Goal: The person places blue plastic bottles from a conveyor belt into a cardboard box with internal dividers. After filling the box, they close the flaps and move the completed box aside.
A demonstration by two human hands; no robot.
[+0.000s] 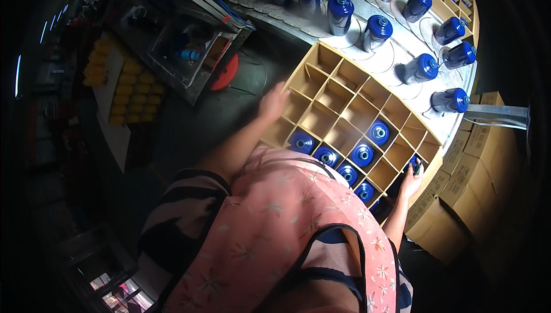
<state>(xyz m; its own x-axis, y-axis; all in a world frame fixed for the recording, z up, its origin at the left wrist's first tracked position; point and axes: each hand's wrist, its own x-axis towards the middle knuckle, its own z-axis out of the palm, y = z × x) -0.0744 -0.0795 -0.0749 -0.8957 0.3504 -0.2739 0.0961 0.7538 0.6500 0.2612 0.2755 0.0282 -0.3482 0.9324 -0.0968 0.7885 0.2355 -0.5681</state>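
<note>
Beside the conveyor (418,96), a divided box (344,119) between two hands

At the right-hand side of the box, the right hand (411,182) has its fingers bent at the top of a blue can (414,164), which sits in or just over a cell; I cannot tell whether they grip it or only steady it. The left hand (274,102) touches the box's left edge, and how firmly its fingers hold there cannot be told either.

The likeliest trouble is that blue can catching on a thin divider (360,92): lowered at a slant, it could bend the card or jam. The cans in the box (363,155) lie mostly toward the apron (275,215), so the near side is probably heavier; what supports the box is hidden, and a weak hold on the left could let it tip or slide. A shove outward might also knock the cans on the conveyor (425,67), the nearest standing just beside the box's far edge.

The box's mouth faces up, and its longer way seems to run from upper left to lower right, though the apron covers part of the near side. The cans inside stand upright, tops up, long axes down into their cells. Of the can at the right hand too little shows to judge its tilt.
</note>
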